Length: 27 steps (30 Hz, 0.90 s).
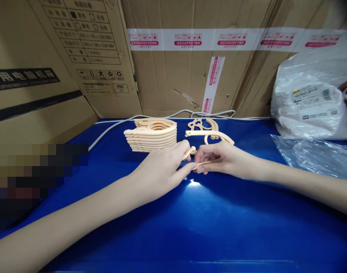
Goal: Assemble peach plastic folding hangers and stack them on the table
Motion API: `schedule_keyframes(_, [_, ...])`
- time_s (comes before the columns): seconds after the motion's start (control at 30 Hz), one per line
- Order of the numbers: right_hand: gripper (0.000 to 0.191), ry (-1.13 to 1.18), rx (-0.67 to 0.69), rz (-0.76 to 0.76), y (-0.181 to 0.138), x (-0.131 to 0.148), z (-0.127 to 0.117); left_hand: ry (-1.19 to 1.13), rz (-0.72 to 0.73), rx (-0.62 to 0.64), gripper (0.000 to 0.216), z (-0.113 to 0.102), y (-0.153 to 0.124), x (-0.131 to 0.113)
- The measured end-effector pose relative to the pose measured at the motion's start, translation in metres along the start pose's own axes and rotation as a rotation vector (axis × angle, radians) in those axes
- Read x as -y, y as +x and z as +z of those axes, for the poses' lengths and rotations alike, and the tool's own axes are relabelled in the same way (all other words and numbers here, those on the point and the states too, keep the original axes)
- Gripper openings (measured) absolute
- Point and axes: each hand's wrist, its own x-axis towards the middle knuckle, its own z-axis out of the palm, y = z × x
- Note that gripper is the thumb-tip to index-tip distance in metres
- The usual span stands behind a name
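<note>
Both my hands meet at the middle of the blue table. My left hand pinches one end of a thin peach plastic hanger piece. My right hand is closed on another part of the same piece, whose curved arm sticks out behind the fingers. Just behind my left hand stands a stack of folded peach plastic hangers. A few loose hanger parts lie behind my right hand.
Cardboard boxes wall off the back and the left side. A white cable runs along the table's far edge. A white plastic bag with labels and a clear plastic sheet lie at the right.
</note>
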Motion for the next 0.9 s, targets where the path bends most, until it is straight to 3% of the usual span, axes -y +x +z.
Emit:
schedule_keyframes(0.17, [0.020, -0.206, -0.021, -0.066, 0.000, 0.000, -0.002, -0.122, 0.008, 0.082, 0.019, 0.004, 0.000, 0.005])
schedule_keyframes(0.3, [0.028, -0.764, -0.089, -0.186, -0.002, -0.004, -0.005, -0.204, -0.036, 0.097, 0.021, 0.004, 0.002, 0.006])
schedule_keyframes(0.4, [0.038, -1.043, -0.037, -0.291, -0.003, -0.009, -0.006, -0.235, -0.065, 0.108, 0.023, 0.004, 0.003, 0.006])
schedule_keyframes(0.5, [0.044, -1.060, 0.006, -0.317, -0.002, -0.015, -0.008, -0.193, -0.071, 0.123, 0.023, 0.003, 0.003, 0.005])
schedule_keyframes(0.67, [0.042, -1.043, -0.086, -0.343, -0.002, -0.017, -0.013, -0.174, -0.170, 0.207, 0.035, 0.000, 0.003, 0.006])
schedule_keyframes(0.9, [0.045, -1.027, -0.124, -0.319, -0.001, -0.016, -0.015, -0.178, -0.113, 0.197, 0.038, 0.000, 0.004, 0.011])
